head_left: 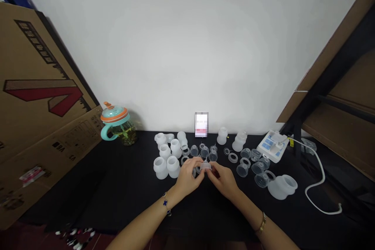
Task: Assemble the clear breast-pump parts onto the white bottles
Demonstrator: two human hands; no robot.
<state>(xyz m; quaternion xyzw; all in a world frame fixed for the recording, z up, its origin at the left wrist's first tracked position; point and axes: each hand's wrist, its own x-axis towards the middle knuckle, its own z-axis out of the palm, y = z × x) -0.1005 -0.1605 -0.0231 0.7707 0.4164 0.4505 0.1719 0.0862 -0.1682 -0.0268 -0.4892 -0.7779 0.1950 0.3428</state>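
The cap (pixel 206 166) pinched between the left hand (pixel 187 177) and right hand (pixel 224 179) is clear, smooth plastic with a faint shine. The cups (pixel 166 166) toward the table's back edge look like frosted, milky plastic, matt. The rings (pixel 233 158) beside them are clearer and glossier. The table (pixel 117 191) is black and matt. At its back left corner the jug (pixel 118 127) is glossy see-through plastic with a shiny lid. The box (pixel 38 97) at the left edge is dull brown cardboard. The device (pixel 272 146) and its cable (pixel 320 179) are smooth white plastic. The bracelet (pixel 261 223) looks like gold metal.
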